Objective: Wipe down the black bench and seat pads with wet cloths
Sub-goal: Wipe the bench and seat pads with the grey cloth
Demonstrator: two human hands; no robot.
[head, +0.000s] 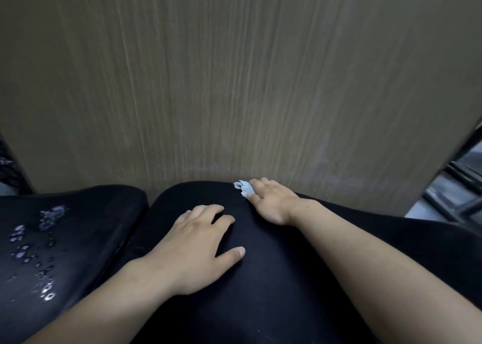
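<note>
A black seat pad (260, 278) fills the lower middle of the head view. My left hand (193, 249) lies flat on it with fingers spread and holds nothing. At the pad's far edge my right hand (271, 202) presses a small pale blue wet cloth (243, 187) against the pad, next to the wooden panel. Only a crumpled bit of the cloth shows past my fingers. A second black pad (78, 228) lies to the left, with water droplets (39, 252) scattered on it.
A tall brown wood-grain panel (234, 82) stands right behind the pads. A narrow gap (135, 228) separates the two pads. Black metal bars (459, 187) show at the right edge.
</note>
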